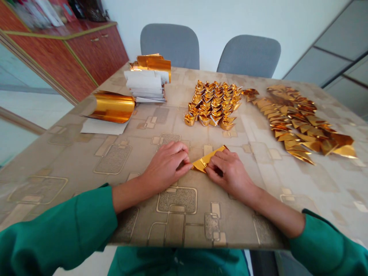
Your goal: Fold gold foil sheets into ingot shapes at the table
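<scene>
A folded sheet of gold foil paper (204, 160) lies slantwise between my hands, near the front of the table. My left hand (169, 163) has thumb and fingertips pinched together at the paper's left corner. Curled fingers of my right hand (228, 168) grip its lower right part, hiding some of that end. Beyond my hands stand rows of folded gold paper ingots (214, 101), packed close together. At the right lies a spread of flat folded gold paper pieces (296, 119), overlapping in rows.
The patterned tablecloth (115, 159) covers the table. At the back left are a curled stack of gold sheets (113, 107) and a taller pile of white-backed sheets (146, 86). Two grey chairs (169, 44) stand behind the table, and a reddish cabinet (94, 50) at the left.
</scene>
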`<state>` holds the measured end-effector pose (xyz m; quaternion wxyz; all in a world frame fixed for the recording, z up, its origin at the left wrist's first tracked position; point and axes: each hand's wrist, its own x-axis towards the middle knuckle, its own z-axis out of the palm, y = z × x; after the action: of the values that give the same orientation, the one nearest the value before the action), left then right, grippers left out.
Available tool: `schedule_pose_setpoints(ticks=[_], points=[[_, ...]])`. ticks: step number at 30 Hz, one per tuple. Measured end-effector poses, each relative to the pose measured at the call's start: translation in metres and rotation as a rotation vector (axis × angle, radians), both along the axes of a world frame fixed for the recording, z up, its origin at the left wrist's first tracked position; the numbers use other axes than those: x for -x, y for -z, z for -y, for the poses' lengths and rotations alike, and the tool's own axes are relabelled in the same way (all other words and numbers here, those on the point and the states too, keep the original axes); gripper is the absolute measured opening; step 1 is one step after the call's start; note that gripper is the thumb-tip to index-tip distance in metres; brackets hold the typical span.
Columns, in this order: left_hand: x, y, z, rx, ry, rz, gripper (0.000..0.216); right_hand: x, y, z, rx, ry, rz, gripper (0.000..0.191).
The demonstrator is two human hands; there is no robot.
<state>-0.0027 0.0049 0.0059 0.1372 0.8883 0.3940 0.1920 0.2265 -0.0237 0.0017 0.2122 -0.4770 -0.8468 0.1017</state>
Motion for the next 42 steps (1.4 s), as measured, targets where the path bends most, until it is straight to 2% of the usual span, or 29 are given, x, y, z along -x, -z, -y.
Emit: schedule_pose_setpoints(ticks=[8, 15, 17, 20, 22, 25, 28, 34, 37, 42], points=[[-0.004, 0.001, 0.001, -0.061, -0.034, -0.072, 0.012, 0.008, 0.000, 0.001, -0.041, 0.084, 0.134, 0.019], [-0.003, 0.002, 0.001, -0.133, -0.058, -0.111, 0.012, 0.008, 0.003, 0.003, -0.050, 0.119, 0.098, 0.015], [-0.004, 0.000, 0.004, -0.217, 0.030, -0.126, 0.011, 0.008, 0.004, 0.003, -0.055, 0.131, 0.098, 0.015], [-0.007, -0.002, 0.010, -0.348, 0.265, -0.187, 0.024, 0.008, 0.005, 0.002, -0.072, 0.126, 0.106, 0.016], [-0.009, -0.002, 0.015, -0.357, 0.338, -0.237, 0.029, 0.008, 0.005, 0.002, -0.071, 0.120, 0.107, 0.016], [-0.008, 0.000, 0.020, -0.311, 0.338, -0.294, 0.028, 0.007, 0.004, 0.001, -0.048, 0.107, 0.095, 0.016], [-0.005, 0.000, 0.024, -0.297, 0.355, -0.323, 0.031, 0.002, 0.001, 0.004, -0.060, 0.033, 0.084, 0.012], [-0.007, -0.003, 0.029, -0.285, 0.304, -0.364, 0.035, -0.017, -0.004, 0.025, -0.208, -0.182, 0.202, 0.020], [-0.006, -0.003, 0.030, -0.294, 0.282, -0.348, 0.032, -0.024, -0.005, 0.035, -0.226, -0.198, 0.236, 0.027], [0.015, 0.000, 0.025, -0.340, 0.265, -0.321, 0.034, -0.026, -0.006, 0.039, -0.139, -0.165, 0.213, 0.031]])
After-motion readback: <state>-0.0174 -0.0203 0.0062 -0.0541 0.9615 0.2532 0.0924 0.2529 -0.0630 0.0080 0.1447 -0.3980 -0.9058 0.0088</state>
